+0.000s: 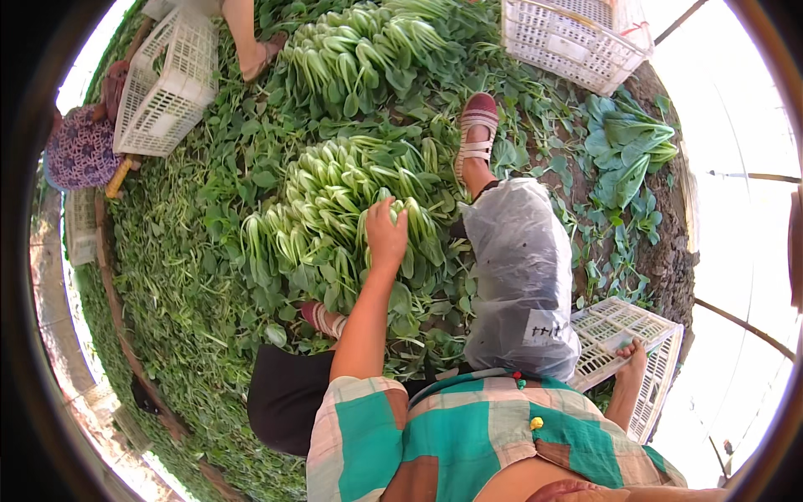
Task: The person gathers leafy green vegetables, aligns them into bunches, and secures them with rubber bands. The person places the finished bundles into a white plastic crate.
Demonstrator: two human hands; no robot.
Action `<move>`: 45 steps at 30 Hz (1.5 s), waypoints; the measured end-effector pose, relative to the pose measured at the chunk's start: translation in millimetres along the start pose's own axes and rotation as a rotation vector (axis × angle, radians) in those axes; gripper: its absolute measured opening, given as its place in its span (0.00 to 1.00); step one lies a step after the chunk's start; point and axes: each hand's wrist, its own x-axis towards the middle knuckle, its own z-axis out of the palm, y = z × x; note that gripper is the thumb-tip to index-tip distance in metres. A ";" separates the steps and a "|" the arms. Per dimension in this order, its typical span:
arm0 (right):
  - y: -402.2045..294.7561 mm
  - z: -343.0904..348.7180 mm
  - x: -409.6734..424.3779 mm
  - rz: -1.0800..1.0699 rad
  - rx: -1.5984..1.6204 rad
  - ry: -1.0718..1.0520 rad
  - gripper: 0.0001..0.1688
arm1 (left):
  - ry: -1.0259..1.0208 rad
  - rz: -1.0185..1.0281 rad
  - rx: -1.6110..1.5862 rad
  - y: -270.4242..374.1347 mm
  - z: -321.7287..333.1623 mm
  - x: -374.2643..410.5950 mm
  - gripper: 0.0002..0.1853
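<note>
My left hand [386, 235] reaches down onto a dense pile of pak choi [339, 188], pale stalk bases up, leaves hanging down. Its thumb and fingers lie about the base of one head; whether they grip it is unclear. At my right side, my right hand [632, 356] is curled over the edge of a white slatted plastic crate [602, 342]. Something thin and green shows by those fingers, too small to name. Clear plastic sheeting [521, 270] covers my right leg, and my right shoe [478, 125] stands beside the pile.
Ahead lies a second pak choi pile [364, 56], near another person's sandalled foot [257, 59]. White crates stand at upper left [169, 94] and upper right [571, 47]. Larger leafy greens [627, 150] lie by the soil bank [671, 263]. Loose leaves cover the ground.
</note>
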 end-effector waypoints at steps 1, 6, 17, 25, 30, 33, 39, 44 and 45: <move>-1.1 -2.9 -1.5 0.016 -0.018 -0.024 0.08 | 0.079 0.102 0.154 0.8 5.8 3.3 0.23; -18.0 35.9 -12.7 0.078 -0.005 -0.089 0.09 | -0.097 -0.068 0.248 -10.0 5.4 -1.0 0.26; -43.7 74.0 -28.5 -0.156 -0.474 -0.348 0.24 | -0.126 -0.395 -0.539 -25.8 -55.5 -36.8 0.25; -43.1 174.1 -218.2 -1.470 -0.890 -0.601 0.30 | -0.016 -0.205 -0.387 13.8 -136.8 -48.5 0.16; 17.0 242.6 -285.2 -1.354 -0.856 -1.435 0.34 | -0.024 -0.118 -0.331 21.9 -168.5 -49.4 0.14; 80.6 278.3 -297.1 -1.305 -0.714 -1.531 0.44 | -0.163 -0.166 -0.380 46.7 -166.9 -47.0 0.13; 141.4 313.8 -277.5 -0.436 -0.813 -1.585 0.29 | -0.096 -0.361 -0.794 2.8 -128.0 -15.0 0.13; 148.4 302.4 -276.9 -0.590 -0.747 -1.627 0.25 | -0.126 -0.307 -0.065 -32.8 -49.0 24.6 0.25; 136.1 301.4 -281.2 -0.442 -0.764 -1.674 0.25 | -0.106 -0.287 0.123 -25.8 -33.2 29.8 0.28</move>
